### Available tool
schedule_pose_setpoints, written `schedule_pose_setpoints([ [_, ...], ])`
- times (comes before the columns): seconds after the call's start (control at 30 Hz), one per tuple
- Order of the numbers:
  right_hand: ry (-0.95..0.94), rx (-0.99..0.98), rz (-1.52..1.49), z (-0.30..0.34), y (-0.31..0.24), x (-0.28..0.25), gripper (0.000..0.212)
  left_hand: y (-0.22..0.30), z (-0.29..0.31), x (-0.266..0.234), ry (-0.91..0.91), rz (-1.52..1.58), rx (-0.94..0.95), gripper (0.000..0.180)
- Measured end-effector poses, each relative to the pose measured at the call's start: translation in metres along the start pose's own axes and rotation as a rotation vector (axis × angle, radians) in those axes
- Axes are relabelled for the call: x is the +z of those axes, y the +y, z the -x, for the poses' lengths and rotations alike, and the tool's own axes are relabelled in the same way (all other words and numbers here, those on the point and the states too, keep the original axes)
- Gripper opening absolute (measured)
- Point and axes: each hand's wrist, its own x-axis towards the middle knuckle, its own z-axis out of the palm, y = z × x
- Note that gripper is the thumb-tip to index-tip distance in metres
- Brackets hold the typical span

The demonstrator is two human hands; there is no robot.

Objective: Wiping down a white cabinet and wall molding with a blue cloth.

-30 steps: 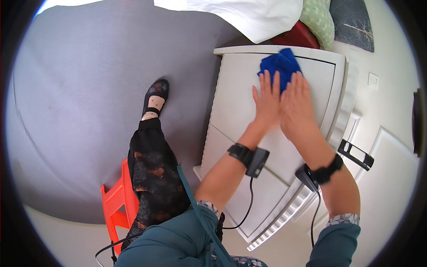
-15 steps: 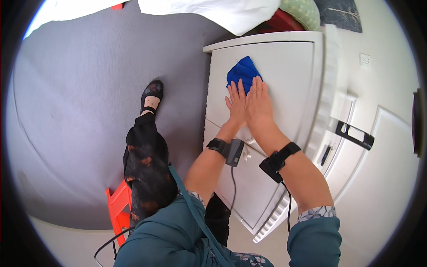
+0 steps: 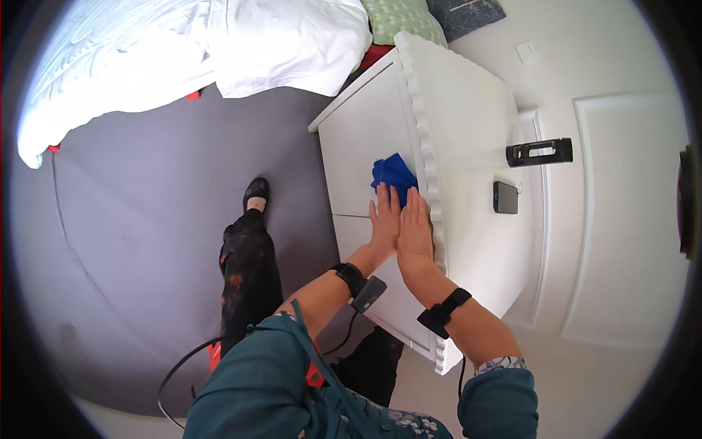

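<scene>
A blue cloth [image 3: 395,173] lies spread against the front of a white cabinet [image 3: 363,139]. My left hand [image 3: 385,221] rests flat on the cloth's lower part, fingers stretched out. Right beside it, my right hand [image 3: 415,223] is also flat, with its fingertips at the cloth's lower right edge. The two hands touch along their inner sides, and neither is wrapped round anything. Part of the cloth is hidden under the fingers. Each wrist wears a black strap with a small device.
On the cabinet's scalloped top [image 3: 475,146] stand a black bottle-like holder [image 3: 540,152] and a dark flat box [image 3: 505,197]. A bed with white bedding [image 3: 285,44] and a green pillow [image 3: 404,20] is at the far side. A red stool [image 3: 314,374] shows behind my legs.
My view has shifted, so more of the cabinet top and the bed shows. Both hands have slid with the cloth toward the cabinet's scalloped top edge, still flat on it.
</scene>
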Motion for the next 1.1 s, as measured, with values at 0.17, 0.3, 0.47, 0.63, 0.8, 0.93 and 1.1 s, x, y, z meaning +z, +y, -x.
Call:
schedule_pose_setpoints([
  [0.17,0.345,0.442,0.530,0.011,-0.061,0.089,0.060,0.020,0.033,0.008,-0.104,-0.022,0.130,0.070],
  [0.3,0.163,0.077,0.062,0.058,-0.037,0.023,0.061,0.011,0.066,-0.007,-0.127,0.084,0.136,0.080],
  [0.47,0.047,-0.102,-0.080,0.117,-0.037,0.006,0.058,-0.006,0.117,0.025,-0.093,0.080,0.223,0.077],
  [0.63,0.035,-0.016,-0.178,0.175,-0.109,0.059,0.055,0.010,0.197,0.042,-0.264,0.120,0.187,0.052],
  [0.8,0.150,0.221,-0.586,0.242,-0.187,0.115,0.055,0.025,0.264,0.043,-0.286,0.351,0.062,0.048],
  [0.93,-0.148,-0.114,-0.285,0.262,-0.122,0.057,0.056,0.029,0.271,0.035,-0.171,0.466,0.136,0.045],
  [1.1,0.039,0.188,-0.547,0.228,-0.149,0.092,0.060,0.043,0.213,0.021,-0.150,0.641,0.074,0.041],
])
